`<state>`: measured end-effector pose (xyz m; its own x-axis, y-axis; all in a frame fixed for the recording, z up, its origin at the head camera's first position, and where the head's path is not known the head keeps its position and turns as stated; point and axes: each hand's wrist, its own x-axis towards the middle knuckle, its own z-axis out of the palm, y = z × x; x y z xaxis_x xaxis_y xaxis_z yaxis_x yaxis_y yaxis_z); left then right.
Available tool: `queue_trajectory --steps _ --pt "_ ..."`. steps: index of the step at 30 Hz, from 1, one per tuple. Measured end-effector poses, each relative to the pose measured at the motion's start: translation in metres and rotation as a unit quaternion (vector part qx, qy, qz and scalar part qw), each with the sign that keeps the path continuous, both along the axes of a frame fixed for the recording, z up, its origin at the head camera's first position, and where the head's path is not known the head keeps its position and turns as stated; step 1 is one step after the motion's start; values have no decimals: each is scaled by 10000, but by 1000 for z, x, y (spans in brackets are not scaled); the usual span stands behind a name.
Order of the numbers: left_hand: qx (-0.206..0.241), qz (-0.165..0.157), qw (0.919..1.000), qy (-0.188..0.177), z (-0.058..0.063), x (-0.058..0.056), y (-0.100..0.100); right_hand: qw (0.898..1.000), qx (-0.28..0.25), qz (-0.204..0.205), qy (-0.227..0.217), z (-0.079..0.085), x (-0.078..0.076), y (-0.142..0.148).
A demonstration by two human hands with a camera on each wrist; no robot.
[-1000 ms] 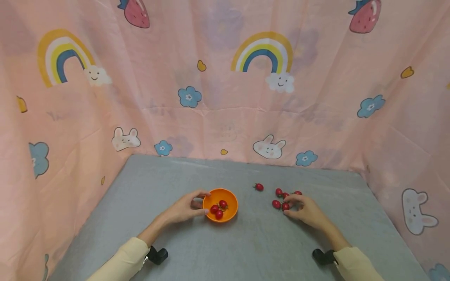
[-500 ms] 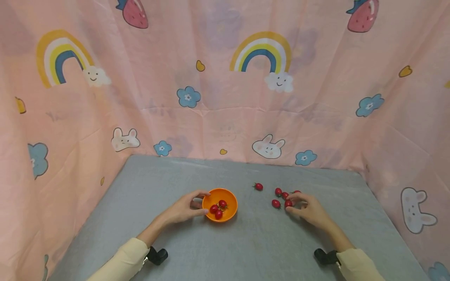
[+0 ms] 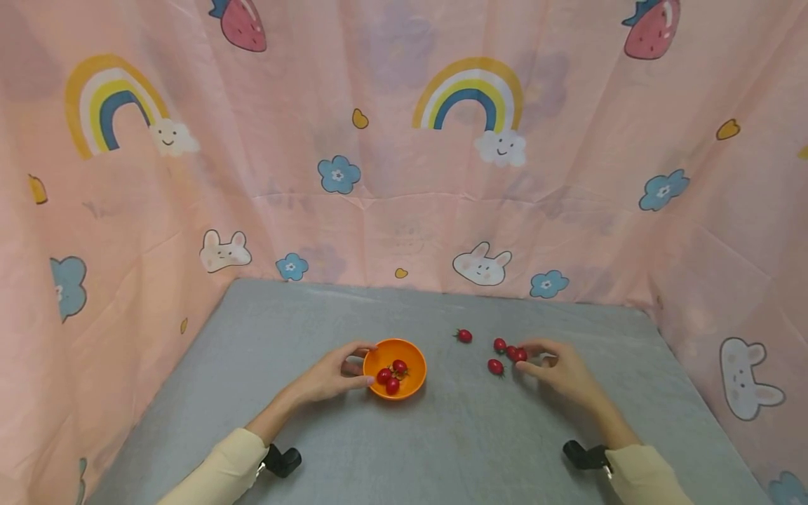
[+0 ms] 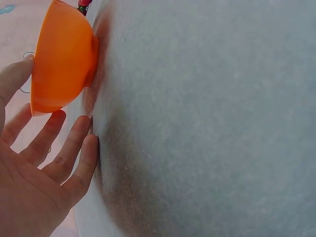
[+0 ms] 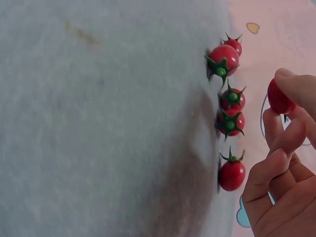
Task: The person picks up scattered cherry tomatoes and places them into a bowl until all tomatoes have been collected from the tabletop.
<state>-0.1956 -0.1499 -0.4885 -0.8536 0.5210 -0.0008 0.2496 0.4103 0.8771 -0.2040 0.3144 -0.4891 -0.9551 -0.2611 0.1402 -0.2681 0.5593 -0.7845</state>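
Note:
An orange bowl (image 3: 414, 381) stands on the grey table with 3 cherry tomatoes (image 3: 393, 386) in it. My left hand (image 3: 332, 369) holds its left side, thumb and forefinger spread along the rim; in the left wrist view the other fingers fan out below the bowl (image 4: 64, 59). Thumb and forefinger of my right hand (image 3: 562, 372) pinch a cherry tomato (image 5: 280, 98), raised off the table in the right wrist view. Near that hand lie several more tomatoes with green stalks, among them a front one (image 3: 495, 367) and a lone one (image 3: 463, 336) farther left.
The grey table (image 3: 442, 449) reaches back to a pink patterned curtain (image 3: 404, 231), which also hangs along both sides. A black wrist mount (image 3: 282, 460) sits at the left cuff and another (image 3: 584, 455) at the right.
My right hand has picked a cherry tomato out of the group and moved it slightly right and away from me. The left hand and the bowl have stayed in place.

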Motion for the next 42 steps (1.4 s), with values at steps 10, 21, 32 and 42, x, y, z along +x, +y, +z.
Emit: queue_trajectory --steps 10,21,32,42 --pt "105 44 9999 -38 -1 -1 1 9992 -199 181 280 -1 0 -17" --pt "182 -12 9998 96 -3 -3 0 9983 -381 388 208 4 -7 -38" --pt "170 -28 9998 114 -4 -3 0 9975 -502 491 6 9 -13 -68" --pt "155 -21 9999 47 -1 -3 1 9955 -572 731 -179 14 -17 -92"
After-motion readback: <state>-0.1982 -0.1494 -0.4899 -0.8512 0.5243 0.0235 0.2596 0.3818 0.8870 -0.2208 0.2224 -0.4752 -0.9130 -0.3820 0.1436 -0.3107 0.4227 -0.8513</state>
